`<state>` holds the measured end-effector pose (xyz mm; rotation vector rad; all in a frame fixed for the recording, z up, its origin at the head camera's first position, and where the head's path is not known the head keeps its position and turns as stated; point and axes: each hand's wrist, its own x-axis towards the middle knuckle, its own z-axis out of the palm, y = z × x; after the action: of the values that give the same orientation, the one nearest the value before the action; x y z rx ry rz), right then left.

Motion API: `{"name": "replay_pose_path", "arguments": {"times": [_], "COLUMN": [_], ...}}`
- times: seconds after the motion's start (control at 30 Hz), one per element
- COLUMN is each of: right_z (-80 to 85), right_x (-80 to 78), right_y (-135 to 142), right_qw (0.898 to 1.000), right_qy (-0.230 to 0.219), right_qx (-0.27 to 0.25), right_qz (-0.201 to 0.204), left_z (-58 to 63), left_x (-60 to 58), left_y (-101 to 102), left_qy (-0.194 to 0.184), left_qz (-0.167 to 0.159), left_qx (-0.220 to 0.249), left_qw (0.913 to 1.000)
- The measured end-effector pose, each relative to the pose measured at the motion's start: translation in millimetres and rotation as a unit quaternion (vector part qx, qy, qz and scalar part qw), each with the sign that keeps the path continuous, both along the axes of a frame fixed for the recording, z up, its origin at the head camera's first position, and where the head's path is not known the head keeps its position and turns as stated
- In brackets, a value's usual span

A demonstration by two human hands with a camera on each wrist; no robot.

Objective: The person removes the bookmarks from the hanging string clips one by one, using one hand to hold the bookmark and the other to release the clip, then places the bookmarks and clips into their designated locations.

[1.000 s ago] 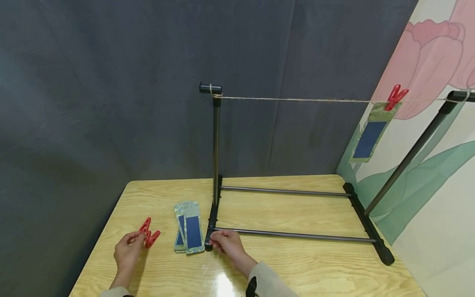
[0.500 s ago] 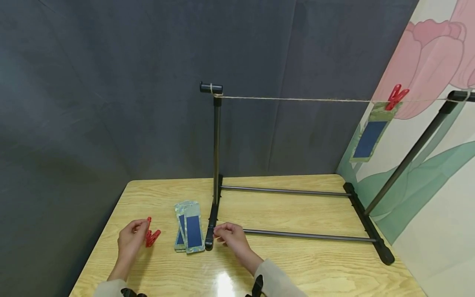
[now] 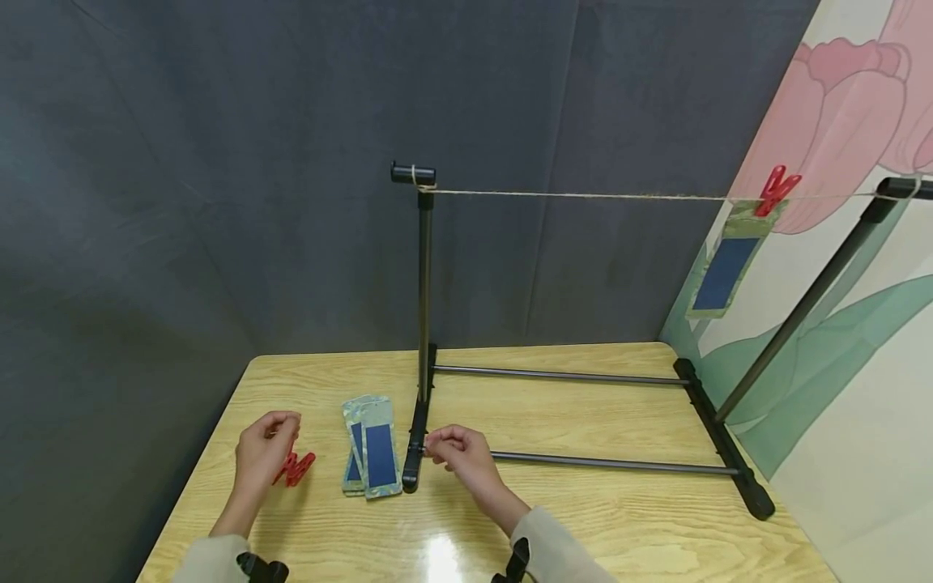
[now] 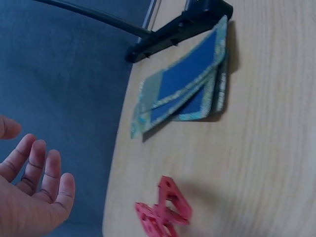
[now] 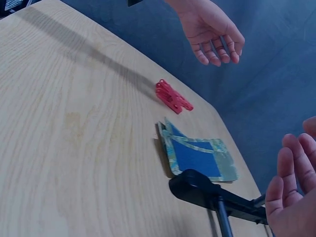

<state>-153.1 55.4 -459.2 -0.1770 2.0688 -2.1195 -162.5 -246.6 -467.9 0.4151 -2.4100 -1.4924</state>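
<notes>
My left hand (image 3: 261, 449) hovers over the left of the table, its fingers loosely bent and holding nothing. Below it lie red clothespins (image 3: 297, 468), partly covered by the hand in the head view; the left wrist view shows them apart from the fingers (image 4: 50, 177). My right hand (image 3: 464, 463) hangs above the rack's near left corner, fingers relaxed and nothing seen between them. Between the hands, flat strips (image 3: 379, 453) with blue centres and green patterned borders overlap in a small pile. A similar strip (image 3: 727, 271) hangs from the string under a red clothespin (image 3: 777, 192).
A black rack (image 3: 425, 283) stands on the wooden table (image 3: 583, 518), with a string (image 3: 583, 195) tied between its two posts. Its low crossbars (image 3: 612, 464) run to the right. Behind is a dark curtain (image 3: 291, 202); a painted wall (image 3: 860, 364) borders the right.
My left hand has come up off the red clothespins, which stay on the table. My right hand has shifted slightly up and right, away from the rack's foot.
</notes>
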Motion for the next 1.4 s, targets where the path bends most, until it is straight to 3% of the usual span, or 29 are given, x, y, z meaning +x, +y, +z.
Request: {"name": "replay_pose_path", "arguments": {"times": [0.3, 0.57, 0.83, 1.4], "right_z": [12.1, -5.2, -0.4, 23.0], "right_x": [-2.7, -13.8, -15.4, -16.9], "right_y": [12, 22, 31, 48], "right_qw": [1.0, 1.0, 1.0, 0.998], "right_qy": [0.004, 0.007, 0.026, 0.055], "right_qx": [-0.006, -0.002, 0.011, 0.022], "right_qz": [0.0, -0.003, -0.003, 0.002], "left_z": [17.7, 29.8, 36.2, 61.3], "left_x": [-6.0, -5.7, -9.5, -10.5], "left_y": [9, 21, 26, 39], "left_qy": [0.025, 0.045, 0.103, 0.157], "left_qz": [-0.041, -0.057, -0.085, -0.124], "left_qx": [-0.026, -0.073, -0.11, -0.102], "left_qw": [0.9985, 0.9947, 0.9849, 0.9744]}}
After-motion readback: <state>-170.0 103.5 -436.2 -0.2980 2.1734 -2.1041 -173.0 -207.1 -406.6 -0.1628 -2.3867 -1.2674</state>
